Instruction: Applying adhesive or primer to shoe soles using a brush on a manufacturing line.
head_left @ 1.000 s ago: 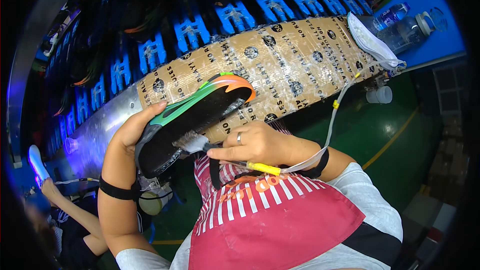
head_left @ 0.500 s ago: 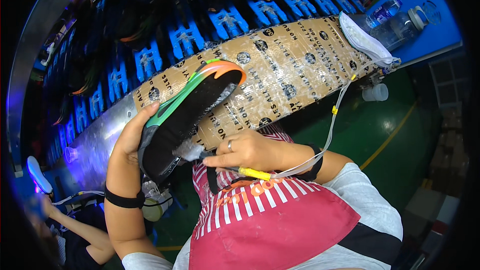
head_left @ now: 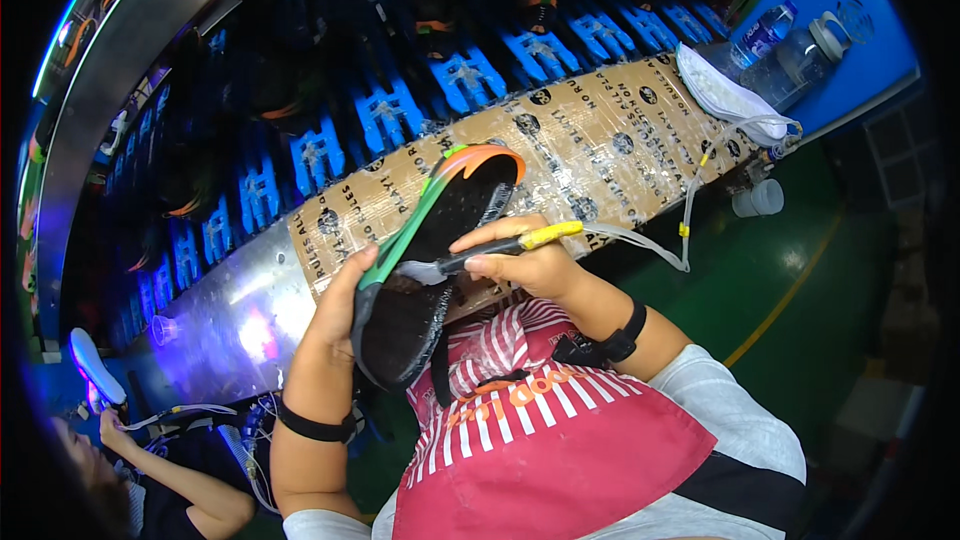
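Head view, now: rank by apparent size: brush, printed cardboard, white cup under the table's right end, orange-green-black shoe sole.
Largest to smallest, by visible area:
1. printed cardboard
2. shoe sole, partly covered
3. brush, partly covered
4. white cup

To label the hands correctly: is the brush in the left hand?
No, the right hand holds the brush and the left hand the sole.

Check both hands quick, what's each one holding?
Left hand: closed on the edge of the shoe sole.
Right hand: closed around the brush.
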Demonstrator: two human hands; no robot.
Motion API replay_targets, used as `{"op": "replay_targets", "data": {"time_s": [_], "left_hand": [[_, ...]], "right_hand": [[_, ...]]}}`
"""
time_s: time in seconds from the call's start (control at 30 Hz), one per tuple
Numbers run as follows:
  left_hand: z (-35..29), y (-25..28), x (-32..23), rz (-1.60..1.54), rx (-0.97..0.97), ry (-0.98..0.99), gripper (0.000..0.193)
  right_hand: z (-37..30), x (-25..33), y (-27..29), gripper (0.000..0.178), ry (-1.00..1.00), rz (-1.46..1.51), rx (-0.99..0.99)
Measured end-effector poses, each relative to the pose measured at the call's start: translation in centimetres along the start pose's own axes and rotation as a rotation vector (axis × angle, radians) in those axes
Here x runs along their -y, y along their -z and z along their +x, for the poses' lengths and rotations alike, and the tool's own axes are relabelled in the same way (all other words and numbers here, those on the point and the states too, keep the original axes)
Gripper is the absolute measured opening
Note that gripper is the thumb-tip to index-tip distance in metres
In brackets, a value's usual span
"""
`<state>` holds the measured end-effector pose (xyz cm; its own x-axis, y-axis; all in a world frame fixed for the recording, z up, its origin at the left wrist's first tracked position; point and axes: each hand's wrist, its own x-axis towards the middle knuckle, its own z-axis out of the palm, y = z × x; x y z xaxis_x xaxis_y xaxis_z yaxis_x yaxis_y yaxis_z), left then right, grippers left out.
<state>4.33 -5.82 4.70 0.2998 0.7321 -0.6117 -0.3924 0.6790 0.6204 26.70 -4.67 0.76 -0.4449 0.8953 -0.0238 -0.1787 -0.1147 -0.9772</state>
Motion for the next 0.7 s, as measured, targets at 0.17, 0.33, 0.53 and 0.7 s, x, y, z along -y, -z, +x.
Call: {"op": "replay_targets", "data": {"time_s": [0.17,0.33,0.53,0.7], "left_hand": [[0.1,-0.3,1.0,-0.043,0.006,-0.021,0.044],[-0.2,0.0,1.6,-0.158,0.055,-0.078,0.043],[0.2,1.0,2.9,-0.277,0.001,-0.100,0.046],[-1.0,1.9,2.9,-0.374,-0.039,-0.213,0.052]], "right_hand": [[0.1,-0.4,0.7,0.023,0.008,0.034,-0.014],[0.3,-0.8,1.7,0.021,0.044,0.128,-0.192],[0.8,-0.7,-0.3,0.024,0.376,-0.453,-0.460],[0.9,0.9,-1.9,0.028,0.569,-0.463,-0.051]]}}
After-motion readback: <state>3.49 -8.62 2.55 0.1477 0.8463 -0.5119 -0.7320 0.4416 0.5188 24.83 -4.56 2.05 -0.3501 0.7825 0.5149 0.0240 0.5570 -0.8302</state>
